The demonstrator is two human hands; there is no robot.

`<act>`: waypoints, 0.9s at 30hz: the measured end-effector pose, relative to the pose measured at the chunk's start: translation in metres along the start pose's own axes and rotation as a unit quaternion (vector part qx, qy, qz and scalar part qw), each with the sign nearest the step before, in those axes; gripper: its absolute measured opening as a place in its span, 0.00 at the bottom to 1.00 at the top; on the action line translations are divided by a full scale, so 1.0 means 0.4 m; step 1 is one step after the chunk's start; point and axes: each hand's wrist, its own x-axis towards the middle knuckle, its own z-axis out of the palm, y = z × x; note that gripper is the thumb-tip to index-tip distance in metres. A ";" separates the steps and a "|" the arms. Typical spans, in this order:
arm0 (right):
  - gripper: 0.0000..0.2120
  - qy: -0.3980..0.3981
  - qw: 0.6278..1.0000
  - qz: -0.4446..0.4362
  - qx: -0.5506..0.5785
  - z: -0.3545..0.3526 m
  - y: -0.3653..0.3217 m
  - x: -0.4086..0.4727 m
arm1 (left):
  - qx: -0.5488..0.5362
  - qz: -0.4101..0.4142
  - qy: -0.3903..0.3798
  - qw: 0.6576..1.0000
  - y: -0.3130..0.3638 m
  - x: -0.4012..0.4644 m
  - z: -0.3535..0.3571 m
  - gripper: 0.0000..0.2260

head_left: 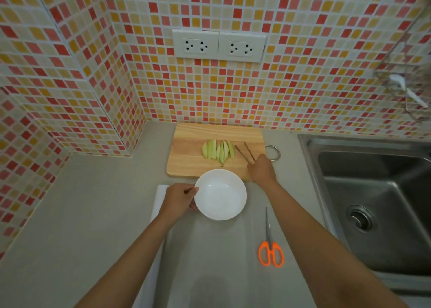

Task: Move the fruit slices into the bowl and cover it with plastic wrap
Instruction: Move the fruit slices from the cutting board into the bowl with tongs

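Observation:
Several pale green fruit slices [218,152] lie side by side on a wooden cutting board [186,153] at the back of the counter. Just in front of the board stands an empty white bowl [220,194]. My left hand [179,199] grips the bowl's left rim. My right hand [261,169] holds a pair of chopsticks [245,152], whose tips point toward the slices from the right. A roll of plastic wrap [158,200] lies on the counter to the left, partly hidden under my left arm, with a sheet pulled out under the bowl.
Orange-handled scissors [270,249] lie on the counter right of the bowl. A steel sink [373,191] fills the right side. Tiled walls stand behind and to the left, with two power outlets [219,45] above the board.

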 end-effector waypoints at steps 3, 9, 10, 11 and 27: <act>0.11 -0.033 0.999 -0.033 -0.013 -0.013 0.003 -0.019 | -0.004 -0.002 -0.001 1.000 0.006 -0.005 -0.001 0.08; 0.11 -0.010 0.991 -0.091 -0.092 0.010 -0.031 -0.066 | -0.008 -0.006 -0.003 1.000 0.009 -0.010 -0.001 0.08; 0.11 -0.014 0.991 -0.089 -0.101 0.016 -0.039 -0.070 | -0.005 -0.007 -0.004 1.000 0.010 -0.010 0.000 0.09; 0.10 -0.015 0.990 -0.086 -0.106 0.020 -0.047 -0.071 | -0.002 -0.007 -0.005 1.000 0.012 -0.010 0.000 0.09; 0.13 -0.005 0.998 -0.053 -0.015 -0.037 -0.090 -0.133 | 0.003 -0.012 -0.021 1.000 0.027 -0.002 0.000 0.09</act>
